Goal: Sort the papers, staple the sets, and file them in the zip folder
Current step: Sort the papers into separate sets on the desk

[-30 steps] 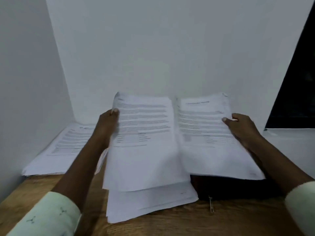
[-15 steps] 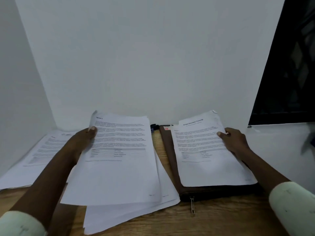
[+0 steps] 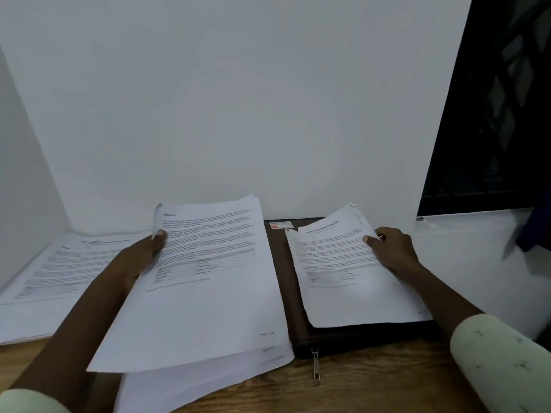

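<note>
The white printed stack of papers (image 3: 205,293) is lifted at a slant over more loose white sheets (image 3: 190,383), just left of the dark brown zip folder (image 3: 281,263). The left hand (image 3: 138,259) grips its left edge, thumb on top. A thinner white printed set (image 3: 343,281) rests on the folder, its right edge pinched by the right hand (image 3: 392,251). The folder lies flat on the brown wooden table (image 3: 372,389), its metal zipper pull (image 3: 315,366) at the near edge. Another white paper pile (image 3: 59,269) lies far left by the wall.
</note>
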Available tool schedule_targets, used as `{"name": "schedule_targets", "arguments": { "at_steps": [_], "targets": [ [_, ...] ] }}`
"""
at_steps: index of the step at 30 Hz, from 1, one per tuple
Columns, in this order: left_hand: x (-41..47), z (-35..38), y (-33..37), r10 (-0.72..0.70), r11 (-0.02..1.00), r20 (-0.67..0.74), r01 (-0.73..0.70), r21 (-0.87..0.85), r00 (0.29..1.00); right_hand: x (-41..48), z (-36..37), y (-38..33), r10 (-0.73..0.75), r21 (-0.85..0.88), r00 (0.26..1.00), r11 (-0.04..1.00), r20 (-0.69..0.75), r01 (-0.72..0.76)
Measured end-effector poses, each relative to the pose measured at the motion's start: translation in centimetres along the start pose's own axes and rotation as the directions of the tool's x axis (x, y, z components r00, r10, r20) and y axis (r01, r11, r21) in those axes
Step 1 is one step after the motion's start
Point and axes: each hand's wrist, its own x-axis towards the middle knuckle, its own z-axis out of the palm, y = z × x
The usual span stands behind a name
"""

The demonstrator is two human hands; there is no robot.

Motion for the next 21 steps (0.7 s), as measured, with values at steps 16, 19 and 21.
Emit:
{"name": "schedule_targets", "arguments": {
  "at_steps": [16, 19, 21],
  "targets": [
    [-0.3, 4.0, -2.0, -0.034, 0.905, 0.193, 0.113, -0.41, 0.981, -0.4, -1.5, -1.7, -0.011, 0.06, 0.999, 0.998, -0.043, 0.014],
    [-0.1, 3.8, -2.2, -0.054, 0.865, 0.214, 0.152, -0.478, 0.975, -1.6, -1.0, -4.5, -0.101, 0.194, 0.994, 0.975, -0.029, 0.105],
    [-0.2, 3.3, -2.0, -0.03, 0.835, 0.22, 0.146, -0.531, 0.975, -2.5, 0.2, -6.8, -0.149, 0.299, 0.987, 0.946, 0.061, 0.124]
  ]
}}
